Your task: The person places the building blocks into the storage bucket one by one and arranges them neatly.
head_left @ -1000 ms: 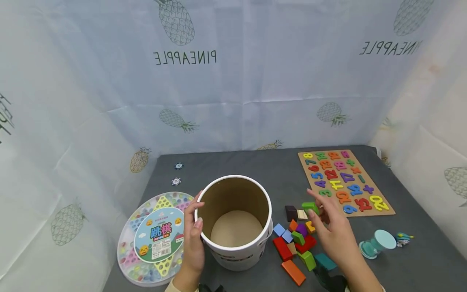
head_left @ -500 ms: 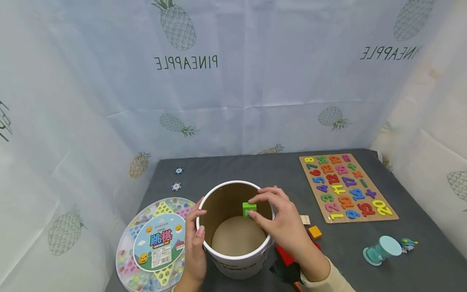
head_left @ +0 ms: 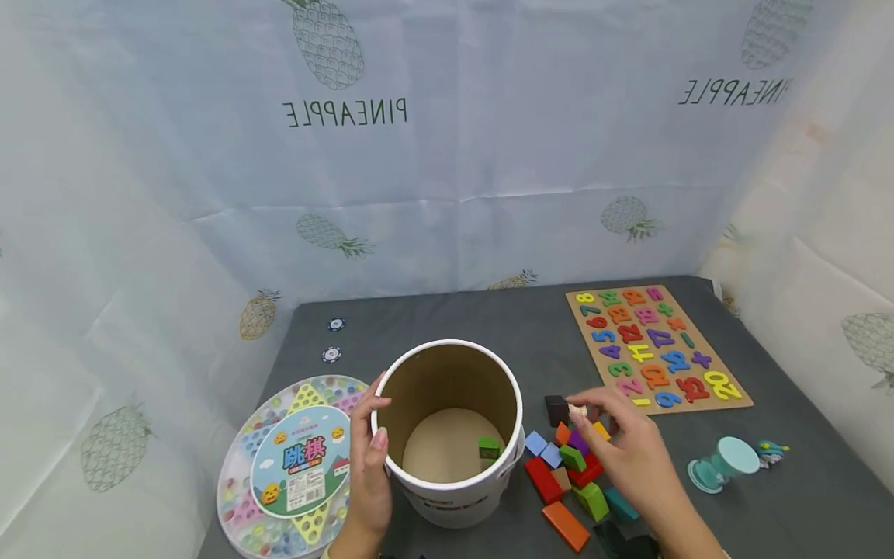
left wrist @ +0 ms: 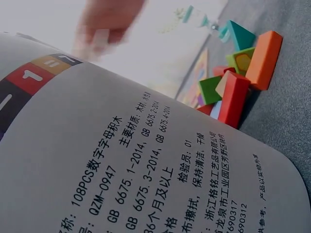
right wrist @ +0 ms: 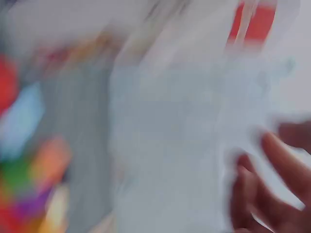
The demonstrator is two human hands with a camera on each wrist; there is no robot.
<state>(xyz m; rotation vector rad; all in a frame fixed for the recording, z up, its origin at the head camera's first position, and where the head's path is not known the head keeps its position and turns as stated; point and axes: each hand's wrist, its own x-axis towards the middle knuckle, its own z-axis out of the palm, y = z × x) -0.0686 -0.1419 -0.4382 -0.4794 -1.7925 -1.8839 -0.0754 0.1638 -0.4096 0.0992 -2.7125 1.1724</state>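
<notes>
My left hand (head_left: pixel 370 466) holds the left side of a white bucket (head_left: pixel 457 501), fingers at its rim. A green block (head_left: pixel 489 447) lies inside on the bucket's floor. In the head view my right hand (head_left: pixel 625 442) pinches a small pale wooden block (head_left: pixel 577 411) at the back of a pile of coloured blocks. The left wrist view shows this hand (left wrist: pixel 109 22) blurred, with a pale piece at its fingers. In the right wrist view the fingers (right wrist: pixel 277 165) are blurred, so their hold is unclear there.
A black block (head_left: pixel 556 409), red blocks (head_left: pixel 543 480) and an orange block (head_left: pixel 566 526) lie right of the bucket. A Chinese checkers set (head_left: pixel 300 462) lies left. Beyond the pile are a number board (head_left: pixel 656 349) and a teal stand (head_left: pixel 726 464). Two poker chips (head_left: pixel 331 354) lie at the back left.
My right hand brought a green block into the bucket and let it go there. It then moved back right to the pile and took a pale wooden block. The left hand stayed on the bucket.
</notes>
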